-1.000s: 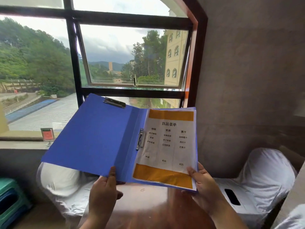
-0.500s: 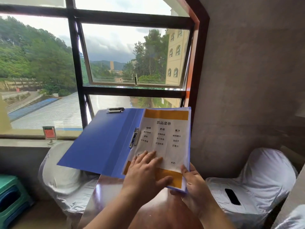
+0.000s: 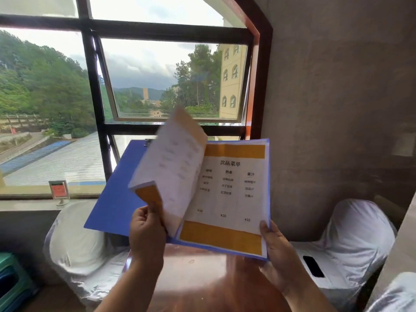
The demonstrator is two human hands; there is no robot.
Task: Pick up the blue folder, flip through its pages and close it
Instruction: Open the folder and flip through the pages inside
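- Blue folder [image 3: 117,199] is held open in mid-air, above a glossy reddish-brown table [image 3: 202,278] and in front of the window [image 3: 157,75]; its left cover hangs out to the left, unsupported.
- Left hand [image 3: 146,233] is pinched shut on the lower corner of a lifted page [image 3: 171,167] — thumb and fingers closed on the orange band at the bottom. That sheet stands up, curled and motion-blurred, partway between the two halves.
- Right hand [image 3: 276,251] grips the folder's lower right corner, thumb lying on top of the paper, fingers hidden underneath.
- Next page [image 3: 231,190] lies flat on the right half — a printed menu with orange bands top and bottom and three columns of text.
- White-covered chairs stand at either side; the right-hand chair [image 3: 351,239] has a dark phone [image 3: 313,266] lying on its seat.
- On the sill at left stands a small red sign [image 3: 59,190].
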